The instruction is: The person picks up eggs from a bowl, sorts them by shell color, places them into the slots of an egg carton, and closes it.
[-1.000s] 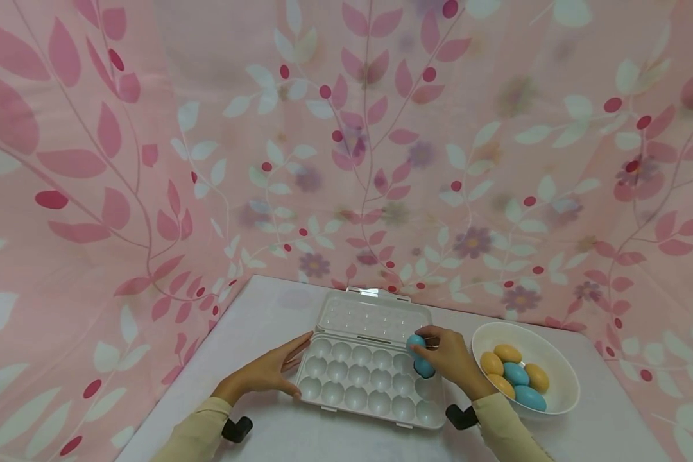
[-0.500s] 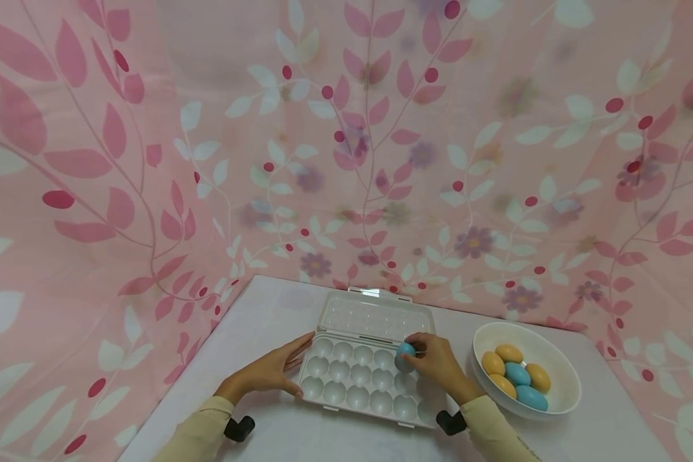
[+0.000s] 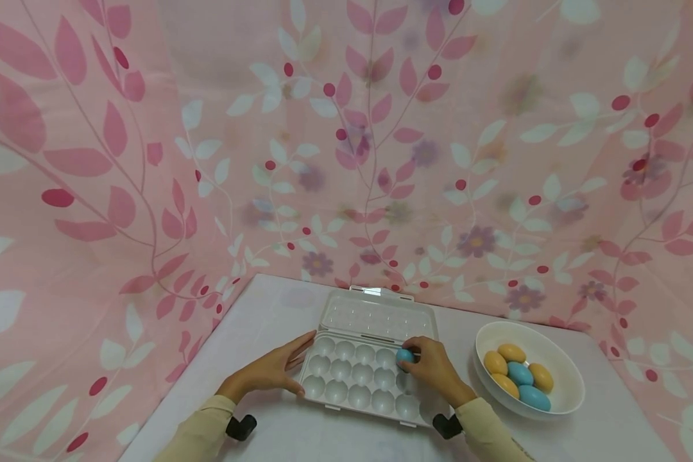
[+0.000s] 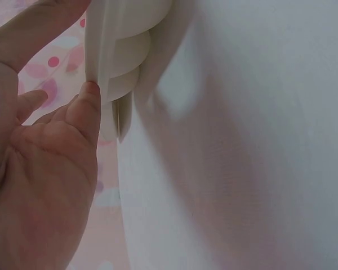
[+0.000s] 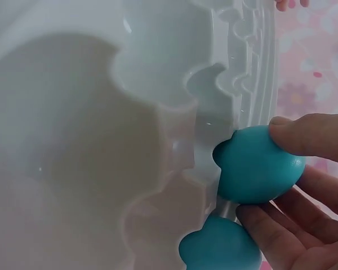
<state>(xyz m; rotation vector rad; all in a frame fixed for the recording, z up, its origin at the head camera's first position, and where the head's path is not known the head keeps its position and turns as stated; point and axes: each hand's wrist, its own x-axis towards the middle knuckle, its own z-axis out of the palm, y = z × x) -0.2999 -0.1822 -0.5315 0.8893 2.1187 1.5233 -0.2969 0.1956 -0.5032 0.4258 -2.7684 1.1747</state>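
Observation:
A white plastic egg carton (image 3: pixel 359 394) lies with its lid laid back. My left hand (image 3: pixel 268 370) rests along its left end, thumb near the front corner and fingers further back. In the left wrist view, a fingertip of that hand (image 4: pixel 50 169) touches the carton's rim. At the back row, my right hand (image 3: pixel 434 371) pinches a blue egg (image 3: pixel 405 355) between thumb and fingers. The right wrist view shows this egg (image 5: pixel 262 166) sitting low in a hollow, and a second blue egg (image 5: pixel 219 247) in the hollow beside it. My right hand hides that second egg in the head view.
To the right stands a white bowl (image 3: pixel 566 372) with several yellow eggs (image 3: pixel 511 352) and two blue eggs (image 3: pixel 534 398). The carton's lid (image 3: pixel 378 312) leans back toward the pink floral curtain (image 3: pixel 381 160). A white cloth covers the table (image 3: pixel 277 308).
My right hand has moved left with the blue egg, away from above the other blue egg, and lowered it into the neighbouring back-row hollow. My left hand has stayed at the carton's end.

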